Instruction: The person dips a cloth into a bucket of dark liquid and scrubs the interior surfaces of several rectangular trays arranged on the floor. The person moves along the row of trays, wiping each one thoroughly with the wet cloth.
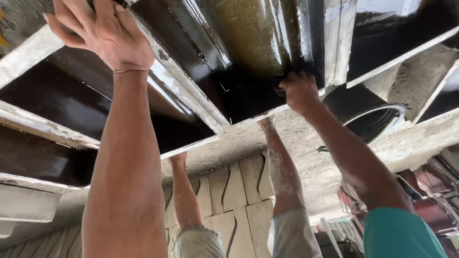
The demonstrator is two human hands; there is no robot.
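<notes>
No packages, labels, signs or screens show anywhere around the dark, wet-looking metal mould (239,62); nothing of that kind appears on it or beside it.

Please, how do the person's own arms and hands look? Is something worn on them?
Both hands are bare: the left hand and the right hand show no gloves, rings or watch. The left arm is uncovered along all that is in view. The right arm ends in a short teal sleeve at the upper arm.
</notes>
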